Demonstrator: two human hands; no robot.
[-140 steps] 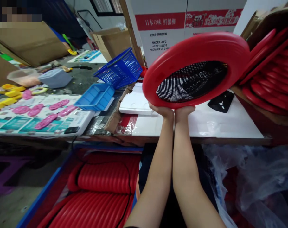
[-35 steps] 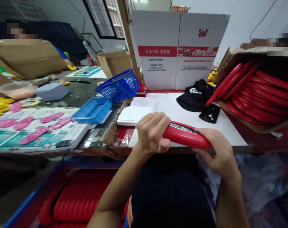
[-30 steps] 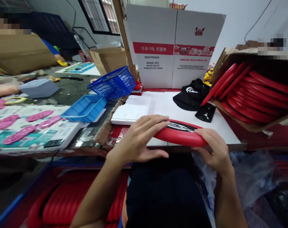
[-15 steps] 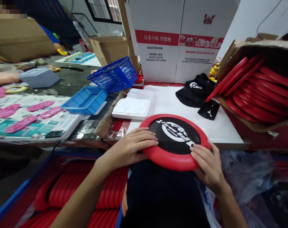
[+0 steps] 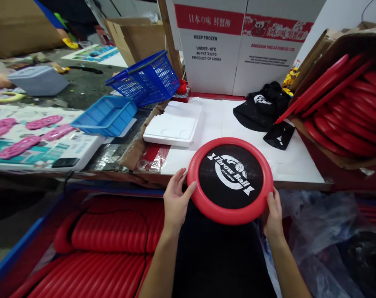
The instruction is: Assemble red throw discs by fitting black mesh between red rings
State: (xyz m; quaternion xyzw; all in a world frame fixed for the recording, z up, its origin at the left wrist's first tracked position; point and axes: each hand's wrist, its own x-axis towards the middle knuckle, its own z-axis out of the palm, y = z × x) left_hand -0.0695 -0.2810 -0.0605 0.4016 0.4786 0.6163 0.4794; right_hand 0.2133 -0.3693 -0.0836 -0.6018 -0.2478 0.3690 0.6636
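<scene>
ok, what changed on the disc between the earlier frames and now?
The red disc came down from head height, where its mesh underside faced the camera, went edge-on at the table edge, and now lies tilted with the printed face up. The left hand and right hand moved from the bottom rim to opposite sides. The box of red discs, black bags and blue basket are unchanged.

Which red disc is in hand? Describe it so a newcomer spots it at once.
Find the white table backed by the KEEP FROZEN carton. At its near edge, the left hand and right hand hold one red disc by its rim. Unlike the red discs stacked on edge at the right, it shows a black mesh centre printed Throw Ball in white.
</scene>
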